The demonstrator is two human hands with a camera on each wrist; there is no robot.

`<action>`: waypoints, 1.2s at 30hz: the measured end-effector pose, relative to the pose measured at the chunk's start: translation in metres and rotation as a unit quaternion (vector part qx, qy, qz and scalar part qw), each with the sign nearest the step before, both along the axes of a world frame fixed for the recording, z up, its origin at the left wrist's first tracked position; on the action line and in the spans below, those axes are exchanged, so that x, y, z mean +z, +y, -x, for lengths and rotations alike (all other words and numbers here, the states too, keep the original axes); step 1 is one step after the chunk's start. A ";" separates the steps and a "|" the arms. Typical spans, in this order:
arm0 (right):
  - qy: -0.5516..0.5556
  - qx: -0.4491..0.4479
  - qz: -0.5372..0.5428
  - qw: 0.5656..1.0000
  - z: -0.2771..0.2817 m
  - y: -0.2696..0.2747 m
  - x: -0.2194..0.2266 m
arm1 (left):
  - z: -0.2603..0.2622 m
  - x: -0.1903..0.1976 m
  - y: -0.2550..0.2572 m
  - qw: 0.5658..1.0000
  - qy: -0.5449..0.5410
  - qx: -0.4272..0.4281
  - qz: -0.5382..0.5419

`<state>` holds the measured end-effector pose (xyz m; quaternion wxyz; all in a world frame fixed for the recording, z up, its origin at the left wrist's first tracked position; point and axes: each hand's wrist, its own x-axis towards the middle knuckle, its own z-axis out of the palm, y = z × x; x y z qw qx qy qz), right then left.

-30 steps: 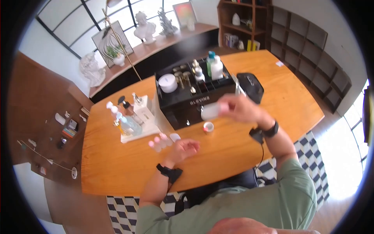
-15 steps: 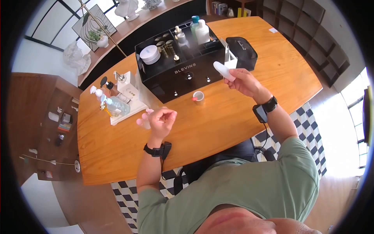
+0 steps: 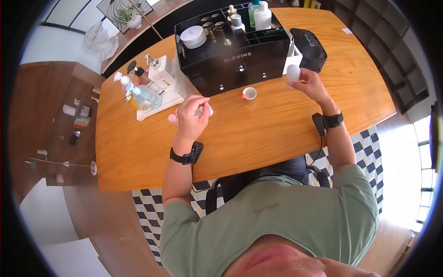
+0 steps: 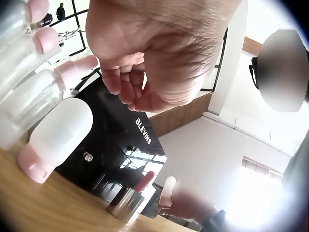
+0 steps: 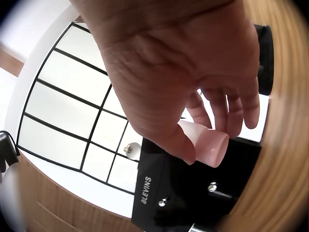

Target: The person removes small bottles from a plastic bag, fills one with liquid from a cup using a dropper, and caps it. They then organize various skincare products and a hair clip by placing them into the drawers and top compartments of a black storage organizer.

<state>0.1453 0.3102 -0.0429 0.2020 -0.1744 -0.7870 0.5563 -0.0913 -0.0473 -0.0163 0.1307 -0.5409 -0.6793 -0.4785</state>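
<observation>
My right hand point(image 3: 314, 87) holds a small white squeeze bottle point(image 3: 293, 74) with a pink cap point(image 5: 212, 147) between thumb and fingers, raised at the right near the black organizer's corner. My left hand point(image 3: 190, 121) hovers over the table at the left, its fingers loosely curled with nothing in them. Beneath and beside it, partly hidden in the head view, are several clear bottles with pink tops point(image 4: 46, 39). Next to these a similar white bottle point(image 4: 65, 128) stands on its pink cap. A small cup point(image 3: 249, 93) with a pink piece sticking out sits between the hands.
The black organizer point(image 3: 203, 76), lettered BLEVINS, stands at the back with jars and bottles on top. Left of it, a white tray point(image 3: 159, 105) bears pump bottles. A black pouch point(image 3: 311, 48) and a white box point(image 3: 292, 60) sit at its right.
My right hand has carried the white bottle from in front of the organizer to the right and turned it upright. My left hand has lifted off the table. The head view has shifted.
</observation>
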 end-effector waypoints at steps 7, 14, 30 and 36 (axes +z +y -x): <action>-0.031 -0.217 -0.190 0.957 -0.016 0.030 -0.010 | 0.000 -0.006 0.001 0.999 0.039 -0.012 0.013; -0.144 -0.266 -0.238 0.923 -0.038 0.062 -0.025 | 0.001 0.002 0.000 0.990 0.131 0.025 0.048; -0.012 -0.404 -0.172 0.898 -0.053 0.066 -0.012 | 0.002 0.007 -0.008 0.947 0.222 0.047 0.228; 0.200 -0.419 -0.188 0.865 -0.049 0.050 -0.007 | -0.012 0.024 -0.007 0.961 0.208 0.007 0.184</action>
